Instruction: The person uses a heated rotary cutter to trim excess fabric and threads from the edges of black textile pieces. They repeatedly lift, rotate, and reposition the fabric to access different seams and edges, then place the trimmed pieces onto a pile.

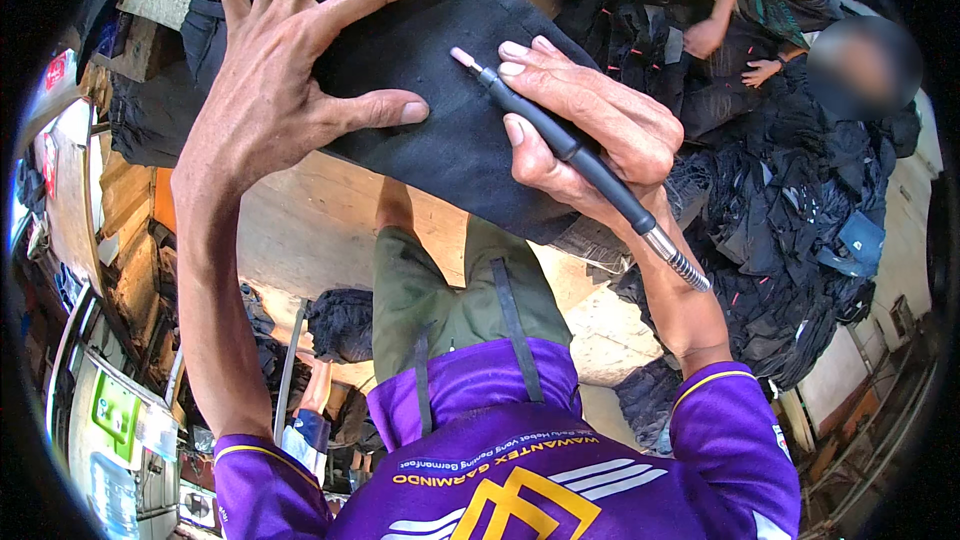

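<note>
Purple shirt [520,422] nearest us | our right hand [620,125]: fingers clamped round black pen-like tool [605,182], long axis slanting up-left, pink tip [462,57] over dark cloth [450,155], nearer these fingers | our left hand [275,80]: fingers spread on that cloth, left of the tip

A cluttered workroom, viewed from above through a fisheye lens.
Tan floor [290,230] extends across the centre, with a brightly lit patch [610,335] at right of middle; brown wooden boards [125,190] line the left side, a thin grey post [291,370] slants nearby, and a pale surface [905,215], indistinguishably wall or floor, borders the right.
</note>
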`<state>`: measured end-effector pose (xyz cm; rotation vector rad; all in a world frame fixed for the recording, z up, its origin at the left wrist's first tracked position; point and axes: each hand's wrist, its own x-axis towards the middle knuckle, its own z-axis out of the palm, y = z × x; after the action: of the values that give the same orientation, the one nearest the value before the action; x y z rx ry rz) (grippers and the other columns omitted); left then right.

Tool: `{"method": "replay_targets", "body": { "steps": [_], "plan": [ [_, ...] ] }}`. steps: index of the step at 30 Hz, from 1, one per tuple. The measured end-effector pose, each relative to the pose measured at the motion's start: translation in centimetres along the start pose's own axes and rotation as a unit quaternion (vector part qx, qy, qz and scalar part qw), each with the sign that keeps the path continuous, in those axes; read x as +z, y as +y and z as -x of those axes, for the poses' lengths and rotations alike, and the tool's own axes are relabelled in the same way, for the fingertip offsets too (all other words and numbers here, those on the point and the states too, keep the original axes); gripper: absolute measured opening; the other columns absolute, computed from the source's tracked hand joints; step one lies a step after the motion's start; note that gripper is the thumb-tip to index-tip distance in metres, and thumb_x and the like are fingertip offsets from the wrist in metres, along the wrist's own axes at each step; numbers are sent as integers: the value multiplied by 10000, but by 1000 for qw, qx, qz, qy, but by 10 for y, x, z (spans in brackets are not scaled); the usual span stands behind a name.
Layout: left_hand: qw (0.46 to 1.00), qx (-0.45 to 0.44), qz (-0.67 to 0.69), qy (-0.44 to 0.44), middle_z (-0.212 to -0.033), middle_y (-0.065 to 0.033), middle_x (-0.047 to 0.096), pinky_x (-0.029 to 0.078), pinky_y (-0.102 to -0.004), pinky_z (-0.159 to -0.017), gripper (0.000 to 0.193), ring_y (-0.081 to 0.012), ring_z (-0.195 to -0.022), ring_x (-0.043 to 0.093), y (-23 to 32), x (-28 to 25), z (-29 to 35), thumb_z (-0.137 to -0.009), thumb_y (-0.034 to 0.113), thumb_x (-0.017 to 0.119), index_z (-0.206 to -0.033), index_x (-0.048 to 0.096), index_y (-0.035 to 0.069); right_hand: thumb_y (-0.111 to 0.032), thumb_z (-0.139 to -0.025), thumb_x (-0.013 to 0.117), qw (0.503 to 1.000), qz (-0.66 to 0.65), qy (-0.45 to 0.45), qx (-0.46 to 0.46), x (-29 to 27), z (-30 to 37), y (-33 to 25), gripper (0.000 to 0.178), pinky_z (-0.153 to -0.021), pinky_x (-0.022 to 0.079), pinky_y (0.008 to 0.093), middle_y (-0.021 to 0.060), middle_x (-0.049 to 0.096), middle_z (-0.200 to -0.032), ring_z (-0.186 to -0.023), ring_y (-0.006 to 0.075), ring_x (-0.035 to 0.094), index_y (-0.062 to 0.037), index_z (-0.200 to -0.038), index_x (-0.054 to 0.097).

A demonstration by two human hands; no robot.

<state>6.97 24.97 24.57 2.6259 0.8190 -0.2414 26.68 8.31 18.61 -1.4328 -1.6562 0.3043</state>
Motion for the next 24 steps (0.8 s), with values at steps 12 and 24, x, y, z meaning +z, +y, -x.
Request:
{"method": "replay_targets", "body": {
  "steps": [12, 24],
  "plan": [
    [1000, 1, -15, 2, -1843, -233, 127, -67, -662, -1336, 869, -442, -1713, 8, -4, 4, -4, -753, 737, 887, -1500, 700, 335, -49, -738, 835, 999, 11, -17, 39, -13, 14, -4, 288, -992, 675, 441, 193, 831, -995, -1001, 334, 839, 45, -1010, 825],
    [1000, -12, -10, -9, -1844, -231, 129, -70, -654, -1335, 844, -432, -1715, 6, 5, -2, -4, -766, 739, 874, -1488, 713, 333, 1, -796, 808, 998, 16, -7, 60, -11, 0, -4, 327, -1010, 654, 421, 199, 843, -1082, -1063, 346, 833, 54, -1118, 824]
  ]
}}
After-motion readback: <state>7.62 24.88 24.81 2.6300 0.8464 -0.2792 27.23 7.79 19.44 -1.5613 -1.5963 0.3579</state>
